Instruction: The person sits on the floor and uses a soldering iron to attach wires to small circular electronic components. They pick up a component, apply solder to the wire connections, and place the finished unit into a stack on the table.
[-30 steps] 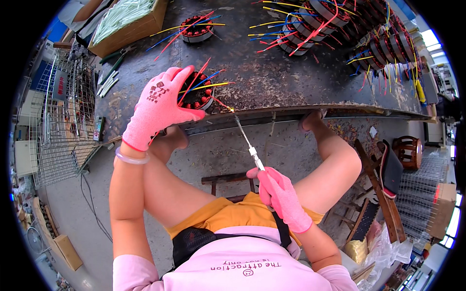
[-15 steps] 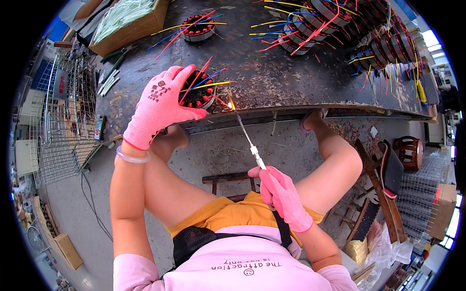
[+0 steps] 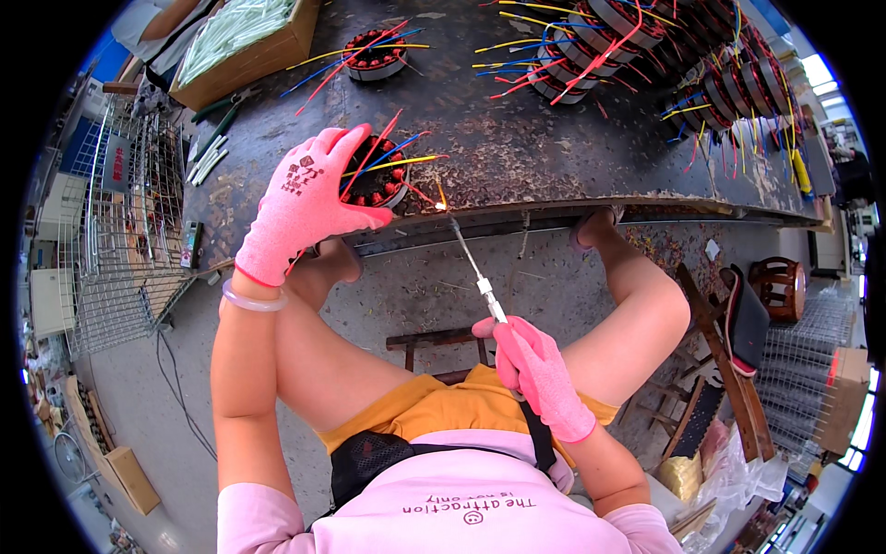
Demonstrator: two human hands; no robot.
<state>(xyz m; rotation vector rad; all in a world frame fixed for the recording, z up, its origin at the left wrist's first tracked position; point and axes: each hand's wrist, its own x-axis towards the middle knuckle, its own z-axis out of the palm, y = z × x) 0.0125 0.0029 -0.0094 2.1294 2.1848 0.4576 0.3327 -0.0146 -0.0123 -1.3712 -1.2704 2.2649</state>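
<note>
My left hand (image 3: 309, 198), in a pink glove, grips a motor stator (image 3: 399, 189) near the table's front edge, its fingers bent over the ring's left side and hiding part of it. Red, blue and yellow leads stick out of the stator. One short red lead (image 3: 421, 192) points right, toward a small orange flame (image 3: 442, 198). Just below the flame is the tip of a slim torch (image 3: 478, 274) with a long thin metal nozzle. My right hand (image 3: 540, 374), also gloved in pink, is closed around the torch's lower end over my lap.
Another stator (image 3: 377, 61) lies farther back on the dark worn table (image 3: 517, 138). Stacked stators (image 3: 729, 97) with loose leads fill the back right. At the back left stand a cardboard box (image 3: 245, 51) of pale sleeves, pliers (image 3: 221, 118) and several loose tubes (image 3: 208, 162).
The flame looks thinner and a little taller than before. Both hands, the stator and the torch stay practically in place.
</note>
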